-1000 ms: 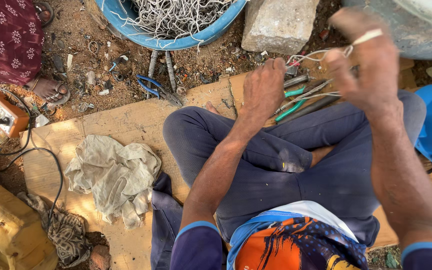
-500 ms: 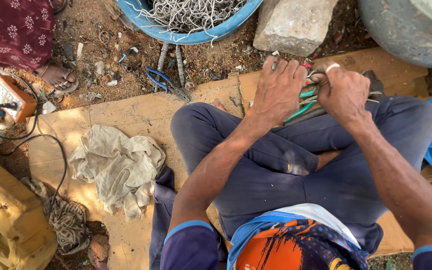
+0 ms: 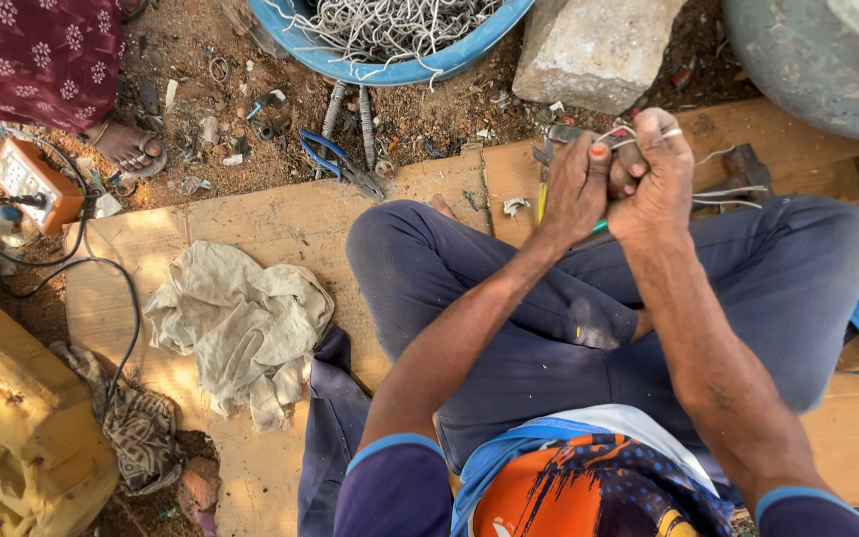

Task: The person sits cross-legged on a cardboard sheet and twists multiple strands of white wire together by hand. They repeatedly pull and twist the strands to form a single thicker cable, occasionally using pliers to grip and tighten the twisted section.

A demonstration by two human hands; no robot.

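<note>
Both hands have drawn together above the knees: left hand (image 3: 574, 189) grips a green-handled tool (image 3: 599, 227), right hand (image 3: 653, 179) pinches thin white wire (image 3: 738, 194)

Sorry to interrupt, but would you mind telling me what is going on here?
A person sits cross-legged on a wooden board, both hands raised close together over the knees. The left hand and right hand are working a thin pale wire, with a green-handled tool partly hidden between them. Nearby lie a crumpled cloth, blue-handled pliers, a blue tub full of tangled wire, and a stone block.
</note>
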